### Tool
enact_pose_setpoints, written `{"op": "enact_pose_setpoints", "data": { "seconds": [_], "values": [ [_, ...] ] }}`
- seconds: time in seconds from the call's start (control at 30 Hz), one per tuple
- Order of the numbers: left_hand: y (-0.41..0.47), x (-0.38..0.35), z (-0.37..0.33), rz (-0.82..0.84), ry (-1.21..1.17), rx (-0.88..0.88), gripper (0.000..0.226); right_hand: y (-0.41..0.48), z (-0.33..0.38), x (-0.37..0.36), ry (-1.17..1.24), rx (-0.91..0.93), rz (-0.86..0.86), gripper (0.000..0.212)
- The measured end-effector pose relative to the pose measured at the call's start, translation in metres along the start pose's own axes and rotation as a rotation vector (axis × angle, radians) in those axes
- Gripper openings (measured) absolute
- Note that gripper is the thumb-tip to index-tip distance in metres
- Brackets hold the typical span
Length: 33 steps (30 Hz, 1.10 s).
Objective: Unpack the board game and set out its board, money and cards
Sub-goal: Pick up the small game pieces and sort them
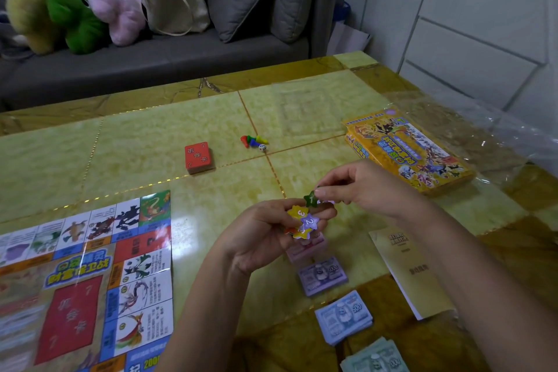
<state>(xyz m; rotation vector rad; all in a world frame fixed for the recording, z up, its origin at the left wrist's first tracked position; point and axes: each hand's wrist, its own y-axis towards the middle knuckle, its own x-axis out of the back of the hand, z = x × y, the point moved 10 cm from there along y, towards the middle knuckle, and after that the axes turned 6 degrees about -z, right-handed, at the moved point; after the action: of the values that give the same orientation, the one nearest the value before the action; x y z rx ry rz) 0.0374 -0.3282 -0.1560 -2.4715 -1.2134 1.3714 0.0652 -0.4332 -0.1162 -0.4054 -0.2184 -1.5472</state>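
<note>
Money stacks (343, 317); star tokens (308, 222); yellow box (407, 151)

The board (84, 281) runs off the left and bottom edges. The bottom edge cuts the green notes (373, 361). The booklet (413, 275) print is blurred.

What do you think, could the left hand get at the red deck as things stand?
Probably yes: only bare table lies between the left hand and the red deck, but it holds star tokens, so its grip is occupied.
</note>
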Motion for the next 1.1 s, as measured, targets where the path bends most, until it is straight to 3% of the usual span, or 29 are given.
{"op": "enact_pose_setpoints", "data": {
  "seconds": [0.17, 0.4, 0.57, 0.77, 0.93, 1.1],
  "values": [
    [0.0, 0.004, -0.002, -0.029, -0.019, -0.019, 0.052, -0.001, -0.001, -0.003, 0.029, -0.02, 0.004, 0.002],
    [-0.005, 0.037, -0.029, -0.172, -0.101, -0.138, 0.063, 0.004, -0.012, 0.021, 0.153, -0.054, -0.206, 0.012],
    [-0.015, 0.068, -0.052, -0.282, -0.133, -0.241, 0.063, 0.007, -0.021, 0.009, 0.064, -0.079, -0.177, 0.015],
    [-0.015, 0.077, -0.055, -0.299, -0.161, -0.258, 0.055, 0.013, -0.027, 0.012, 0.046, -0.054, -0.202, 0.011],
    [-0.01, 0.077, -0.048, -0.313, -0.161, -0.226, 0.042, 0.016, -0.028, -0.01, -0.173, 0.005, -0.132, 0.013],
    [-0.002, 0.071, -0.032, -0.309, -0.121, -0.157, 0.042, 0.015, -0.022, 0.0, -0.342, 0.072, -0.242, 0.01]
  ]
}}
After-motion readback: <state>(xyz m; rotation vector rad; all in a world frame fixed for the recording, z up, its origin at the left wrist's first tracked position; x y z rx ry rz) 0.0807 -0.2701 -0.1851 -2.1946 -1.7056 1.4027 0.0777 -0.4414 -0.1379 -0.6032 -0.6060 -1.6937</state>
